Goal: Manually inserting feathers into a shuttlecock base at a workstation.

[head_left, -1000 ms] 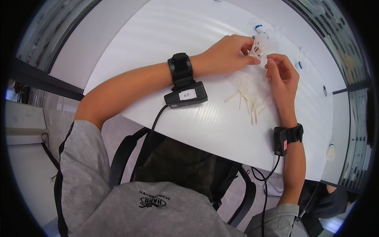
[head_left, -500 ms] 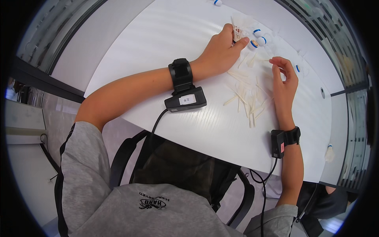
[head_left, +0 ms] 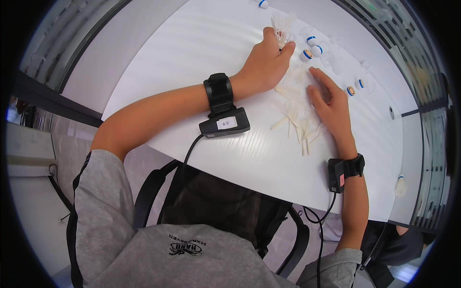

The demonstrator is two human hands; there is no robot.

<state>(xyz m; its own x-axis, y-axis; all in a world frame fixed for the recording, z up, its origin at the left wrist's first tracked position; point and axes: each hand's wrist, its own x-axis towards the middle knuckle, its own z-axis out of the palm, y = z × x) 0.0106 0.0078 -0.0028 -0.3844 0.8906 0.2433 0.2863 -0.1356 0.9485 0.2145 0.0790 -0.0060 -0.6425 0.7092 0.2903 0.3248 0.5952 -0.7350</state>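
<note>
Near the far side of the white table, my left hand is closed around a shuttlecock, its white feather skirt pointing away and its base mostly hidden in my fingers. To the right, my right hand has thumb and index finger apart, with nothing seen between them. Loose pale feathers lie in a pile between my hands and nearer to me. Just beyond my right fingertips are several cork heads with blue bands, among them an orange-centred one and a white one.
Two more cork heads lie at the right, one close to my right hand. Another head sits at the far edge. White feathery pieces lie along the back. A whole shuttlecock is at the far right. Cables hang from both wrist devices.
My right hand has moved left toward my left hand, and its pinched fingers have spread. My left hand has shifted slightly left with the shuttlecock. A cork head has come into view at the right.
</note>
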